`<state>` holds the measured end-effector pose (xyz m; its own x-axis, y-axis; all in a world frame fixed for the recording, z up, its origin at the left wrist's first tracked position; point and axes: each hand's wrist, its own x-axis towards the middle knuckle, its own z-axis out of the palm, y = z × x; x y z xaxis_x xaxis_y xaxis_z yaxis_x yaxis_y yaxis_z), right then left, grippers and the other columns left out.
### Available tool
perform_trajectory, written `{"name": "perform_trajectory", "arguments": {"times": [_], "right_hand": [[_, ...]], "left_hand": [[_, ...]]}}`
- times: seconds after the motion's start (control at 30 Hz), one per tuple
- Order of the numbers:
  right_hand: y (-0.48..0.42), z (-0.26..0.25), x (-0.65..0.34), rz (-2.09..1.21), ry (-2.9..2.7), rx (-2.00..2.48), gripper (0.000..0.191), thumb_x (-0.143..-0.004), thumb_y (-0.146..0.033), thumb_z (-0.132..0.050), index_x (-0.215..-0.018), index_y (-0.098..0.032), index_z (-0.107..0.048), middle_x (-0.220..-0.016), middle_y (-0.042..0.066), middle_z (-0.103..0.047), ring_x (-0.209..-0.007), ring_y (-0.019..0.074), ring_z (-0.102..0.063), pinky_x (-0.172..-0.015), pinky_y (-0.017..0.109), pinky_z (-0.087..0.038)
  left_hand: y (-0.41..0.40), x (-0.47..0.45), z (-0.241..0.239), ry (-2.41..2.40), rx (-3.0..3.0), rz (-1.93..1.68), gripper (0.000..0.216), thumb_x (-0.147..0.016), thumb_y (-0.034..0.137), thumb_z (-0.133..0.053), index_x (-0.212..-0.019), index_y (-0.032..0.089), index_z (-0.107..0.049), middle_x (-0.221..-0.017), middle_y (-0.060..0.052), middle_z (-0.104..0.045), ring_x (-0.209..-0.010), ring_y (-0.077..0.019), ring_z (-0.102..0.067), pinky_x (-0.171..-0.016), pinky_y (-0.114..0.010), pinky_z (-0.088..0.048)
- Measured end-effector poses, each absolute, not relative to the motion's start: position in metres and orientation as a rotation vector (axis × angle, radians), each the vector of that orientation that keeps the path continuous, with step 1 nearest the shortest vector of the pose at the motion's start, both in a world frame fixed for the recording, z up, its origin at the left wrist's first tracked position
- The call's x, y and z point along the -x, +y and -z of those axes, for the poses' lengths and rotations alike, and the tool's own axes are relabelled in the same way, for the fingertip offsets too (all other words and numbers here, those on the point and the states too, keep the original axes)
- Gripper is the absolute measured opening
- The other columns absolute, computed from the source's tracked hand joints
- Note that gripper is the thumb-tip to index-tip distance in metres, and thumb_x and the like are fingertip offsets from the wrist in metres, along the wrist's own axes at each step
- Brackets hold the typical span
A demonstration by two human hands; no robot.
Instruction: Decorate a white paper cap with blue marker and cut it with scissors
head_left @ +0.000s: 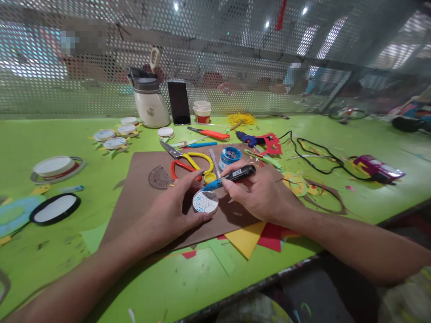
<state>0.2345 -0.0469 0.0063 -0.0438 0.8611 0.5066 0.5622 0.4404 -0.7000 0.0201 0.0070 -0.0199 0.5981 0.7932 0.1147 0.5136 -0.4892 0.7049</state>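
Between thumb and fingers, my left hand (180, 202) grips a small round white disc (205, 202) with drawn black lines and blue dots on its top. A blue and black marker (232, 176) is held in my right hand (257, 193), its tip at the disc's upper edge. Under both hands lies a brown board (134, 197). Just beyond the disc are scissors (191, 163) with red and yellow handles, a small yellow cap (209, 178) and a blue paint jar (230, 157). A clear protractor (160, 177) rests left of the scissors.
A white jug (151, 105), a phone (179, 103) and a paper cup (202, 112) stand along the perforated screen. An orange utility knife (213, 134) and a blue glue gun (247, 139) lie behind the board. White discs (115, 143) sit left; a black cord (316, 154) runs right.
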Motion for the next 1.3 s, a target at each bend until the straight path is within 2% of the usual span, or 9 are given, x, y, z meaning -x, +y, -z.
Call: {"name": "perform_trajectory", "arguments": {"times": [0.1,0.3,0.73,0.9,1.07,1.3], "right_hand": [[-0.0503,-0.0163,-0.2325,-0.336,-1.713,1.301,0.004,-0.084,-0.019,-0.064,-0.086,-0.020,-0.067,-0.074,-0.002,-0.072,-0.058,0.0122,-0.064,-0.059,0.024,-0.054],[-0.0514,-0.0187,-0.2327,-0.324,-1.776,1.315,0.005,-0.085,-0.018,-0.062,-0.083,-0.021,-0.066,-0.078,0.000,-0.075,-0.067,0.0149,-0.068,-0.065,0.026,-0.055],[-0.0520,-0.0184,-0.2344,-0.308,-1.834,1.336,0.004,-0.087,-0.020,-0.063,-0.087,-0.019,-0.067,-0.073,-0.002,-0.072,-0.050,0.0096,-0.056,-0.049,0.023,-0.043],[-0.0503,-0.0171,-0.2350,-0.349,-1.753,1.336,0.005,-0.086,-0.018,-0.062,-0.084,-0.020,-0.067,-0.071,-0.003,-0.070,-0.055,0.0112,-0.062,-0.053,0.023,-0.047],[-0.0498,-0.0148,-0.2348,-0.392,-1.715,1.341,0.004,-0.084,-0.018,-0.063,-0.082,-0.020,-0.065,-0.066,-0.004,-0.066,-0.054,0.0115,-0.061,-0.051,0.023,-0.048],[-0.0520,-0.0188,-0.2324,-0.348,-1.741,1.311,0.005,-0.084,-0.018,-0.063,-0.081,-0.020,-0.065,-0.071,-0.003,-0.072,-0.056,0.0119,-0.064,-0.055,0.024,-0.050]], "left_hand": [[0.0075,-0.0191,0.0213,1.009,-2.197,-0.580,0.088,-0.076,0.046,-0.075,-0.153,0.024,-0.039,-0.129,-0.011,-0.069,-0.116,-0.0336,-0.067,-0.099,-0.050,-0.053],[0.0081,-0.0177,0.0230,0.995,-2.201,-0.588,0.088,-0.077,0.048,-0.075,-0.153,0.025,-0.038,-0.132,-0.012,-0.069,-0.119,-0.0341,-0.066,-0.101,-0.050,-0.051],[0.0079,-0.0184,0.0212,1.021,-2.198,-0.559,0.087,-0.077,0.047,-0.075,-0.153,0.024,-0.039,-0.129,-0.011,-0.071,-0.113,-0.0336,-0.068,-0.096,-0.049,-0.053],[0.0073,-0.0180,0.0207,1.025,-2.196,-0.561,0.087,-0.077,0.047,-0.075,-0.152,0.024,-0.039,-0.131,-0.011,-0.069,-0.117,-0.0337,-0.067,-0.099,-0.049,-0.052],[0.0077,-0.0175,0.0212,1.021,-2.194,-0.564,0.087,-0.077,0.046,-0.076,-0.152,0.025,-0.039,-0.129,-0.010,-0.069,-0.115,-0.0333,-0.067,-0.099,-0.050,-0.052],[0.0071,-0.0189,0.0197,1.033,-2.177,-0.545,0.087,-0.076,0.047,-0.076,-0.151,0.025,-0.039,-0.132,-0.011,-0.069,-0.119,-0.0345,-0.065,-0.102,-0.051,-0.051]]}}
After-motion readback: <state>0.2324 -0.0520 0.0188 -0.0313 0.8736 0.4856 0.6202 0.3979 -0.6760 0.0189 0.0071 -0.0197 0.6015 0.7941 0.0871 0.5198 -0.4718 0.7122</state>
